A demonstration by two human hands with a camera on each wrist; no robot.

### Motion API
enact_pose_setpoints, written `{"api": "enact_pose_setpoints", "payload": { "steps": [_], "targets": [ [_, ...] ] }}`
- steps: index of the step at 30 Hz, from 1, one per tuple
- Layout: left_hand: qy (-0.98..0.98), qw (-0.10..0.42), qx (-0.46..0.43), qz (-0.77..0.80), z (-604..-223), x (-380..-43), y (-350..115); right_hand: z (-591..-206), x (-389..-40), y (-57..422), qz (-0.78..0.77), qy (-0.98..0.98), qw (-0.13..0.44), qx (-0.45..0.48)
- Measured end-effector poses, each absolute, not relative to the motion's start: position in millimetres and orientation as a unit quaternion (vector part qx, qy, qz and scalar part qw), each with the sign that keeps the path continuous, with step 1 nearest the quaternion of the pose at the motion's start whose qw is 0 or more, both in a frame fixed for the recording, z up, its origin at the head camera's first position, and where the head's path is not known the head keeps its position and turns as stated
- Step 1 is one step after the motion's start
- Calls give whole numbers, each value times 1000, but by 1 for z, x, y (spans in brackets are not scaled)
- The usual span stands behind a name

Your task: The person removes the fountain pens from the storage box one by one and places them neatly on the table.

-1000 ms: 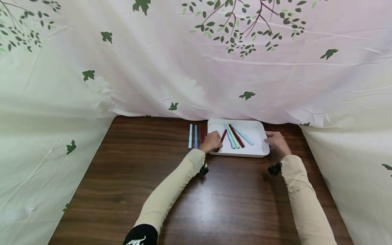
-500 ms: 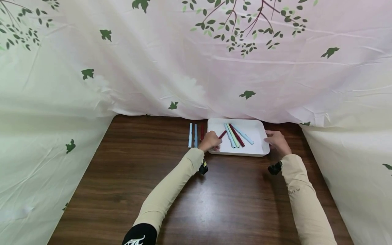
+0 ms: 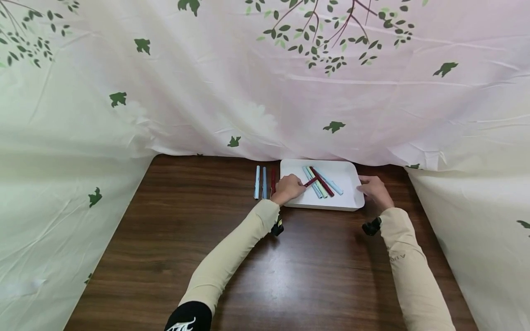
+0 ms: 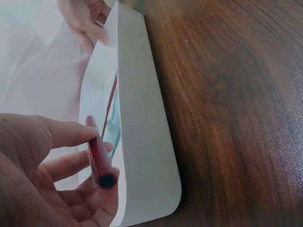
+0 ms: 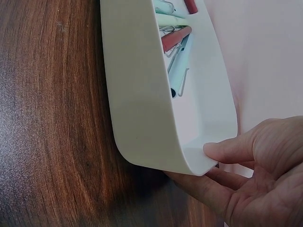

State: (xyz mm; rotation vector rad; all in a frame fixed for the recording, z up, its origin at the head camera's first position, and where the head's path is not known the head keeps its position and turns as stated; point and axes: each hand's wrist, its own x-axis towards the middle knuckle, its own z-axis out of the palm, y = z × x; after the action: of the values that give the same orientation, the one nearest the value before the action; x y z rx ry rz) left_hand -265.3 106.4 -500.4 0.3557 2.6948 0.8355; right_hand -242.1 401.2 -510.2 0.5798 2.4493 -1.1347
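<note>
My left hand (image 3: 290, 187) reaches over the left part of a white tray (image 3: 351, 177). Between its thumb and fingers it pinches a dark red pen (image 4: 100, 161), whose far end crosses over the pens in the tray in the head view. Those are light blue, pale green and dark red: a pale green pen (image 5: 171, 20), a dark red pen (image 5: 176, 39) and a light blue pen (image 5: 179, 68) show in the right wrist view. At the tray's right end, my right hand (image 3: 376, 191) grips the wall, thumb inside and fingers outside and underneath.
Left of the tray, a light blue pen (image 3: 257, 183), a blue pen (image 3: 264, 183) and a dark red pen (image 3: 273, 178) lie side by side on the brown wooden table (image 3: 198, 230). A patterned cloth (image 3: 265, 92) hangs behind the table's far edge.
The left hand dips a little toward me, then moves right with the dark red pen, whose tip now overlaps the other pens. Their near ends have shifted slightly right. The right hand stays put.
</note>
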Motion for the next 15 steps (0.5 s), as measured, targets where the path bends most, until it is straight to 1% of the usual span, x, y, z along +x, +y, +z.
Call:
{"api": "enact_pose_setpoints", "payload": {
  "steps": [8, 15],
  "targets": [
    [906, 176, 129, 361, -493, -269, 93, -510, -240, 401, -410, 871, 182, 199],
    [829, 250, 87, 493, -492, -276, 79, -513, -238, 402, -421, 866, 181, 202]
  ]
}}
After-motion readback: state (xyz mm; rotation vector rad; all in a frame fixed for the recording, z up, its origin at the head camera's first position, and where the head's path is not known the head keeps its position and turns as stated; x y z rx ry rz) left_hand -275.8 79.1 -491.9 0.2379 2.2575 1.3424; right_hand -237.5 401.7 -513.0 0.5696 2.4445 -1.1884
